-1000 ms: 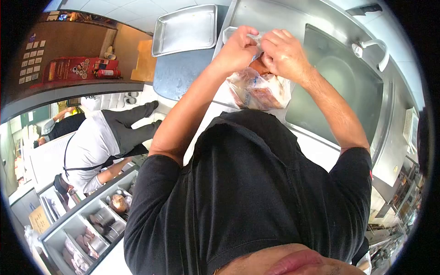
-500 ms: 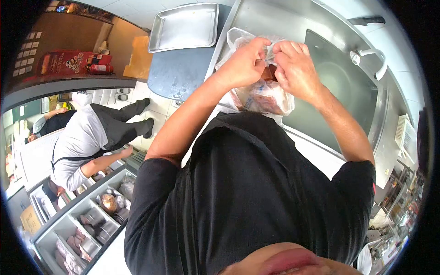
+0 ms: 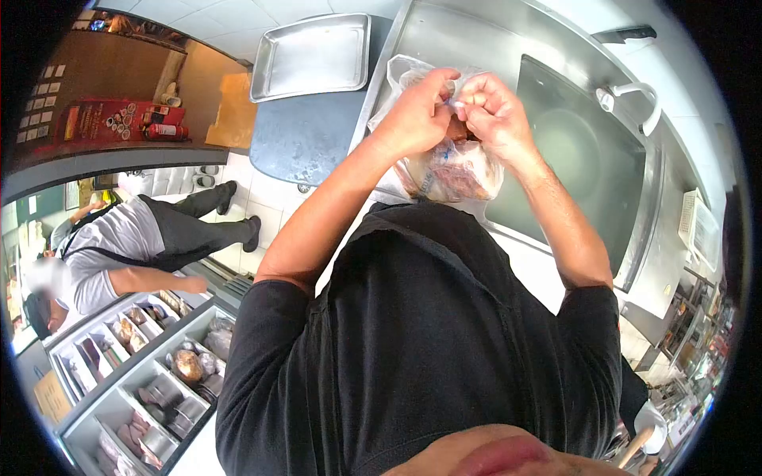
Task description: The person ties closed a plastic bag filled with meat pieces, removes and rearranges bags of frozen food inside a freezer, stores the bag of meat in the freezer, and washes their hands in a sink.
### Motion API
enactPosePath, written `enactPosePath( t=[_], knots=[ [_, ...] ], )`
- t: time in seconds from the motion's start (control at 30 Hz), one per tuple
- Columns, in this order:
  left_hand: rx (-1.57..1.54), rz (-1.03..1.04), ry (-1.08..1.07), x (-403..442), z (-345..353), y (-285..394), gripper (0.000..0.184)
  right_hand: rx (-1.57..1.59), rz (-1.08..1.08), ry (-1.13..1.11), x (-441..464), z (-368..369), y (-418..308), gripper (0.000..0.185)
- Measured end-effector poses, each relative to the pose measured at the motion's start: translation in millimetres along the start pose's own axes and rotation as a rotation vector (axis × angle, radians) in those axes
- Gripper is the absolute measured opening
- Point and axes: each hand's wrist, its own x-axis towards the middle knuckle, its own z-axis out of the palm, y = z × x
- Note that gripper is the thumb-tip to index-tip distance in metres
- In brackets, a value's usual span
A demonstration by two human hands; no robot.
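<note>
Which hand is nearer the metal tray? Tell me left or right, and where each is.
Left. The left hand is at the plastic bag, on the side toward the metal tray; the right hand is at the bag, farther off, toward the sink basin.

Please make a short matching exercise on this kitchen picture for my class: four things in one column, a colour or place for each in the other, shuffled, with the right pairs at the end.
Things
1. Plastic bag
2. Metal tray
3. Fire extinguisher
4. Tap

Places and colours
A. Red, in the area on the far left
B. White, beside the sink basin
C. Held by the left hand and right hand
D. At the far end of the blue-grey board

Right pairs: 1-C, 2-D, 3-A, 4-B
</note>
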Motion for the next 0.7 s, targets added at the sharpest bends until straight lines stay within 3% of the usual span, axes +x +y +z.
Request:
enactPosePath(
  t=[0.03,0.2,0.3,0.5,0.7],
  knots=[
    [-0.024,0.005,-0.014,-1.3,-2.6,2.6,0.051,0.018,0.065,-0.070,-1.2,-7.2,-1.4,0.014],
    [0.009,0.081,-0.035,-12.1,-3.5,-4.4,0.048,-0.485,0.079,0.001,-35.4,-32.6,3.9,0.018],
    [0.005,0.069,-0.020,-14.6,-1.1,-7.4,0.048,-0.460,-0.005,0.081,-42.9,-29.4,9.6,0.017],
    [0.116,0.049,-0.084,-17.5,-10.6,4.0,0.048,-0.904,-0.276,0.040,-44.7,-31.5,0.7,0.009],
    [0.233,0.072,-0.102,-15.4,-11.9,10.3,0.046,-1.044,-0.326,-0.070,-46.6,-34.2,-8.6,0.011]
  ],
)
